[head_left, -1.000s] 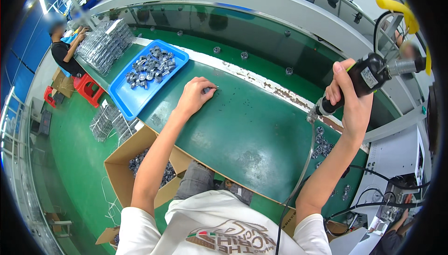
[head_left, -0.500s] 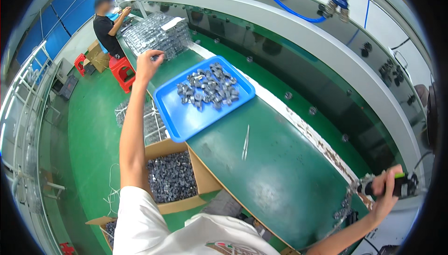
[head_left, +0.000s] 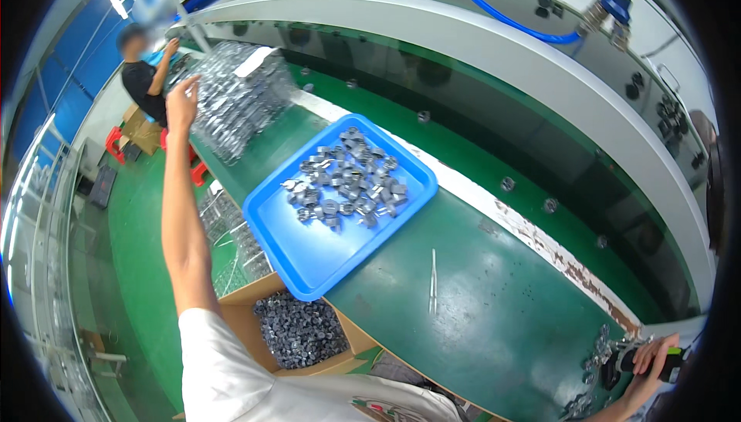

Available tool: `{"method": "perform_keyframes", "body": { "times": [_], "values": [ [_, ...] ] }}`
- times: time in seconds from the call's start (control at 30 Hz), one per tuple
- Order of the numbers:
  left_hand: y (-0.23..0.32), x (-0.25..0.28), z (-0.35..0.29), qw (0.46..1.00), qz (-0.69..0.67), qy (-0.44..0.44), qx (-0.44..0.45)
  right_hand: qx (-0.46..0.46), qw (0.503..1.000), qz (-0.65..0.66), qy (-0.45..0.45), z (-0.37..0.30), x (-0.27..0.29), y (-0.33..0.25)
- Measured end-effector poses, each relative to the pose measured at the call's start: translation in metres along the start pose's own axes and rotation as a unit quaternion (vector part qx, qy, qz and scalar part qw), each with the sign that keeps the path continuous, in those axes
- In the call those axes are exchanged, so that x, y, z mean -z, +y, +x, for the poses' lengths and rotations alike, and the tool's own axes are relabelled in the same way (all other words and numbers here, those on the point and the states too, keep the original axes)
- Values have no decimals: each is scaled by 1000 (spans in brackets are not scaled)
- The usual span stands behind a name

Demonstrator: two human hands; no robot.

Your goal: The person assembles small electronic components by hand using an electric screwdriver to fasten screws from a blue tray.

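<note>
My left hand [head_left: 182, 104] is stretched far out to the left, beside the stack of clear plastic trays [head_left: 235, 102]. Its fingers look partly extended, and I see nothing held in them. At the lower right my right hand [head_left: 650, 360] wraps round a black cylindrical tool with a green patch [head_left: 670, 365]; its exact kind is unclear. Small shiny parts [head_left: 598, 349] lie beside that tool. Between my arms a blue tray [head_left: 297, 268] holds a heap of small dark grey parts [head_left: 351, 179]. Metal tweezers [head_left: 434, 283] lie on the green bench [head_left: 494, 283].
A cardboard box [head_left: 251, 329] full of small dark parts stands below the bench's near edge. Beyond the white strip runs a green conveyor [head_left: 463, 152] carrying spaced-out small parts. A blue hose [head_left: 509, 28] hangs above. A co-worker [head_left: 143, 71] works at the far left.
My left hand has moved left, to the tray stack. The view has shifted, so the blue tray and tweezers appear lower. My right hand still holds the black tool, with more shiny parts visible beside it.
</note>
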State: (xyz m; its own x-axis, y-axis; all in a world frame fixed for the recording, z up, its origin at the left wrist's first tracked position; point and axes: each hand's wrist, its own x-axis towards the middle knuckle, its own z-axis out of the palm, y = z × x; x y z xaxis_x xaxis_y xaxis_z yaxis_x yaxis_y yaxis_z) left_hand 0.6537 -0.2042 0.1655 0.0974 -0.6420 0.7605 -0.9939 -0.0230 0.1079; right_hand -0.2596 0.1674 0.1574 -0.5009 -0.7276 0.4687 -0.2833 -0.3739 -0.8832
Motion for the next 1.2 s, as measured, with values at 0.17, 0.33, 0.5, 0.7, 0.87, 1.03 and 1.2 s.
{"method": "perform_keyframes", "body": {
  "times": [0.17, 0.33, 0.5, 0.7, 0.87, 1.03, 1.2],
  "values": [
    [183, -6, -23, 981, -168, -26, -92, -17, 998, -19, 59, -17, 13, -10],
    [455, -5, -107, 840, -335, -168, -391, 58, 996, 63, 16, 4, -16, -20],
    [631, -38, -187, 783, -382, -239, -429, 78, 994, 75, 32, 14, -20, -22],
    [703, -79, -231, 836, -364, -268, -312, 95, 992, 74, 40, 12, -14, -25],
    [697, -70, -247, 801, -432, -280, -307, 102, 990, 102, 3, 13, -24, -21],
    [672, 11, -311, 709, -489, -238, -449, 82, 986, 141, -38, 3, -41, -19],
    [652, 33, -341, 669, -560, -258, -415, 72, 983, 145, -91, -7, -58, -19]
  ]
}}
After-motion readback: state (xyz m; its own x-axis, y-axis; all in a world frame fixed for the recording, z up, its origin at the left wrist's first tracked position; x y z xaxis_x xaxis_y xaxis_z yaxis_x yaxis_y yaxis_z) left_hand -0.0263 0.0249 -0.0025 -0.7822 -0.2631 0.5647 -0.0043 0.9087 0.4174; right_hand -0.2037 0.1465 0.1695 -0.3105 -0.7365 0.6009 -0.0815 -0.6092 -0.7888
